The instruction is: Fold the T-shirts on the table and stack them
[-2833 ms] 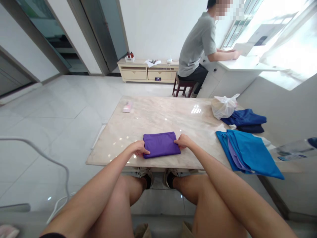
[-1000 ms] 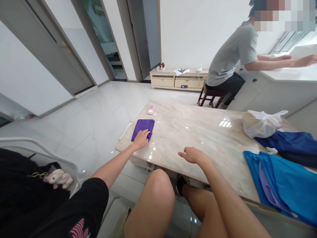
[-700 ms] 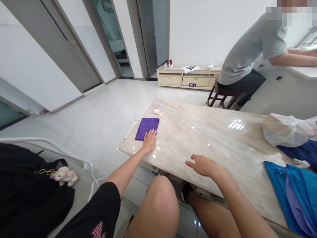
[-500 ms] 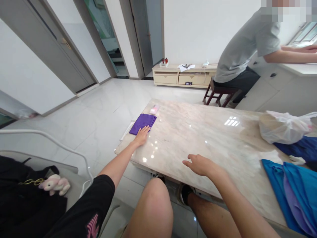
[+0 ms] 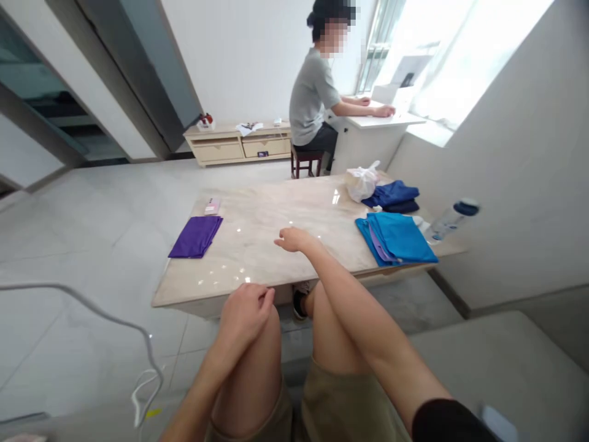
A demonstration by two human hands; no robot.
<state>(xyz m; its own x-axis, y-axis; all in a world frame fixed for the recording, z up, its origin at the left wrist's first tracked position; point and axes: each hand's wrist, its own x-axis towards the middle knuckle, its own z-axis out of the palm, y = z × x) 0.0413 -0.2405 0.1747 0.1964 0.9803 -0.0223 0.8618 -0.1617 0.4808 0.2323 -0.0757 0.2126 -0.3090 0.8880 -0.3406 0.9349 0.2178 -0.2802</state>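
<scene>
My left hand [image 5: 246, 310] rests on my left knee, fingers laid over it, with nothing held. Over the marble-look table [image 5: 262, 205] hovers my right hand [image 5: 294, 239], empty, its fingers loosely bent and apart. A folded purple cloth [image 5: 196, 237] lies flat at the table's left end, away from both hands. To the right of my right hand is a stack of folded bright blue cloth [image 5: 400, 236], with a lilac piece [image 5: 378, 242] showing between its layers.
A pink phone-like item [image 5: 212, 206] lies behind the purple cloth. At the table's right end are a white plastic bag [image 5: 362, 182], dark blue cloth [image 5: 393, 193] and a water bottle [image 5: 451, 221]. Another person [image 5: 315, 101] sits at a white desk beyond. A white cable [image 5: 92, 304] arches at left.
My left hand has left the purple cloth and come back to my knee. The view has swung right, bringing the bottle and window in. My right hand stays over the table.
</scene>
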